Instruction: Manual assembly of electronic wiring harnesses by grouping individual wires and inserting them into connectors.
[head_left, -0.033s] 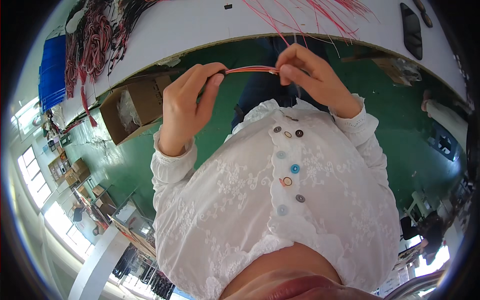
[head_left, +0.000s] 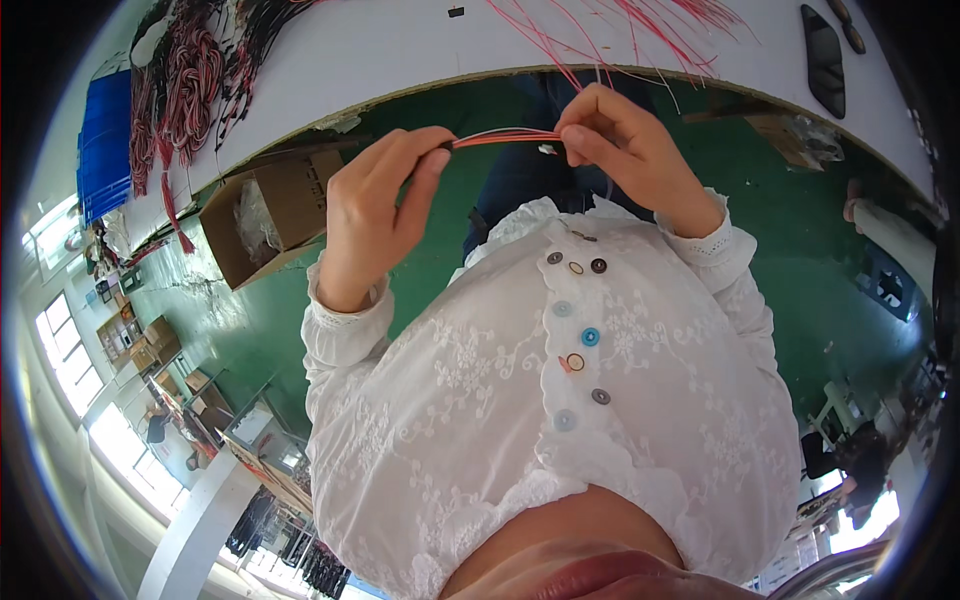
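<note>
A short bundle of thin red and white wires (head_left: 505,138) stretches between my two hands, in front of the table edge. My left hand (head_left: 375,205) pinches its left end between thumb and fingers, where a small dark piece shows at the fingertips. My right hand (head_left: 640,160) has thumb and forefinger closed on the right end of the wires. Just under the wires, beside the right fingertips, is a small white piece (head_left: 547,149); whether it is attached to them I cannot tell.
On the white table (head_left: 390,50) lie loose pink-red wires (head_left: 640,30), bundled red and black cables (head_left: 195,75), a small black piece (head_left: 456,13) and a dark flat object (head_left: 823,62). An open cardboard box (head_left: 300,200) stands on the green floor at left; a blue panel (head_left: 104,145) is beyond.
My right fingers have shifted slightly on the wires, which now fan apart a little more near them. The white piece shows more plainly below. My left hand has barely moved.
</note>
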